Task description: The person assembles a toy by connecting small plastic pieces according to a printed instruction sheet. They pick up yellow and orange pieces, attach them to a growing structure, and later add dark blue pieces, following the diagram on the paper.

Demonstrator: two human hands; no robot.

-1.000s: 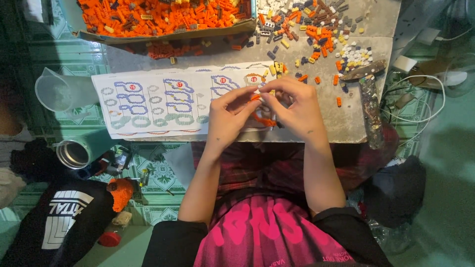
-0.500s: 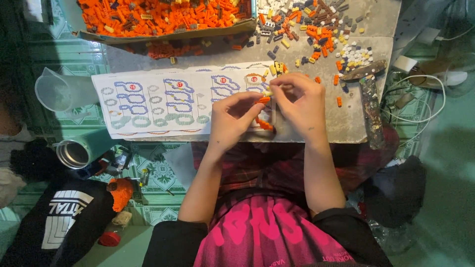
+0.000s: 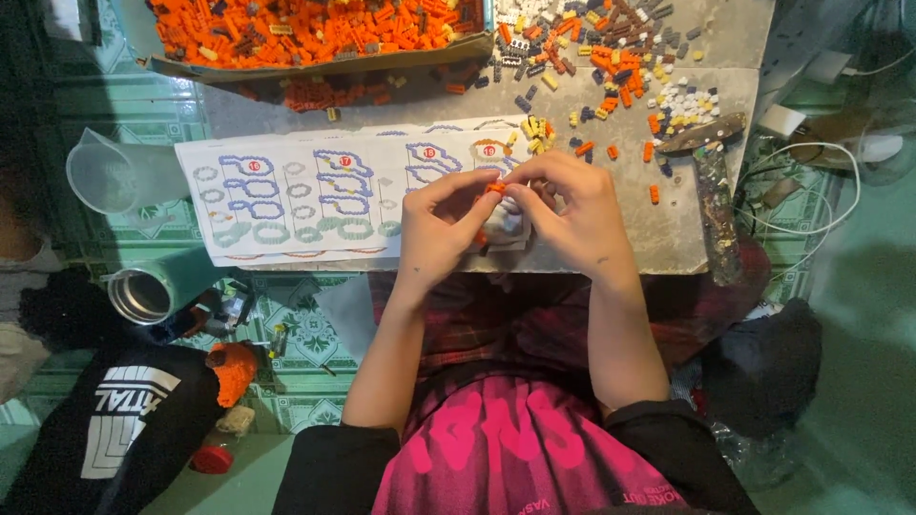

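Both hands have drawn slightly closer to the body since a moment ago, fingertips pinched together over the instruction sheet's (image 3: 315,195) right end

Left hand (image 3: 441,229) and right hand (image 3: 570,215) close thumb and forefingers on a small orange brick piece (image 3: 494,188), held just above the grey slab (image 3: 668,229). Loose orange, grey and white bricks (image 3: 630,86) lie scattered beyond, beside a cardboard tray (image 3: 315,65) heaped with orange pieces. On the tiled floor to the left stand a clear measuring jug (image 3: 114,176) and a metal flask (image 3: 153,291)

A grey slab (image 3: 668,229) bears an instruction sheet (image 3: 315,195), loose bricks (image 3: 620,67) and a cardboard tray (image 3: 315,65).
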